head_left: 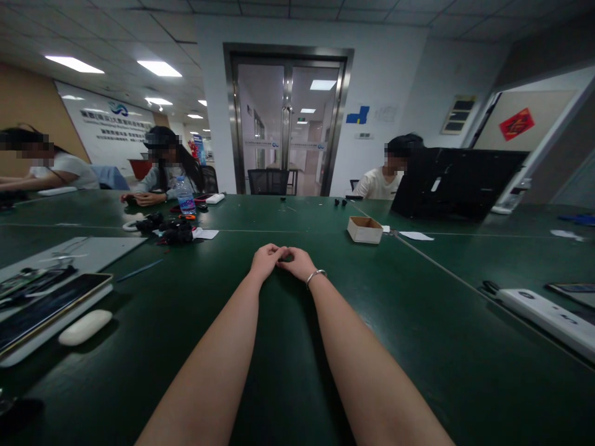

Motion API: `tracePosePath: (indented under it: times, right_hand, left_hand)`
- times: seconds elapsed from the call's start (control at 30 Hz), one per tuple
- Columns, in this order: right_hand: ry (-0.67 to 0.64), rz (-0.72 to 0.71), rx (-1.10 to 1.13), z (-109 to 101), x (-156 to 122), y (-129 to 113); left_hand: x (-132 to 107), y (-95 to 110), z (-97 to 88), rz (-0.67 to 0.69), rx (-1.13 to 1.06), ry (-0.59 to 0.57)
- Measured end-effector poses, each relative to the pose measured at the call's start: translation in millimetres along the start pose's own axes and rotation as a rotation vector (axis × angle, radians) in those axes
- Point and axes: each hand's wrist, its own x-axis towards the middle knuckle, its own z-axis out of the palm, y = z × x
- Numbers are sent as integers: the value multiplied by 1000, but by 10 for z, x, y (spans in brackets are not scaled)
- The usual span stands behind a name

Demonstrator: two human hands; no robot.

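Observation:
Both my forearms stretch out over the dark green table (418, 322). My left hand (266, 259) and my right hand (298, 261) rest on the tabletop with curled fingers, fingertips touching each other in the middle. Whether anything small sits between the fingers is hidden. A silver bracelet (316, 275) circles my right wrist. The nearest object is a small open cardboard box (365, 229), a little beyond and to the right of my hands.
At the left lie a tablet (46, 306), a white mouse-like case (85, 326), a thin blue stick (139, 270) and a pile of black parts (170, 230) by a water bottle (186, 197). A white device (548, 316) lies right. Three people sit at the far side; a black laptop (453, 183) stands there.

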Motion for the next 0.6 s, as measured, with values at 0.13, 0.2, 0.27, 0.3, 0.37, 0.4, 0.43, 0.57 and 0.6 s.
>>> tracePosePath:
  times: [0.13, 0.2, 0.27, 0.3, 0.37, 0.4, 0.43, 0.57, 0.6]
  right_hand:
    - [2, 118, 269, 75, -22, -50]
    - [-66, 162, 403, 66, -59, -75]
    - [-141, 164, 445, -13, -131, -87]
    - [-168, 163, 449, -84, -187, -85]
    - [-191, 170, 444, -296, -346, -60]
    - [-189, 178, 436, -435, -452, -39]
    - [-186, 191, 421, -592, -576, -14]
    - [-187, 244, 294, -1331, -1207, 83]
    - [-177, 260, 266, -1526, -1382, 104]
  left_hand:
    - [-41, 10, 47, -15, 85, -55]
    - [-93, 64, 65, -11, 144, -71]
    - [-187, 178, 45, -14, 161, -166]
    - [-256, 262, 7, -28, 161, -243]
    - [-444, 484, -144, -73, 194, -431]
    - [-562, 615, -261, -91, 252, -519]
    - [-691, 750, -406, -82, 350, -600]
    - [-1253, 1168, -1200, 6, 871, -686]
    - [-1384, 1209, -1434, -4, 973, -625]
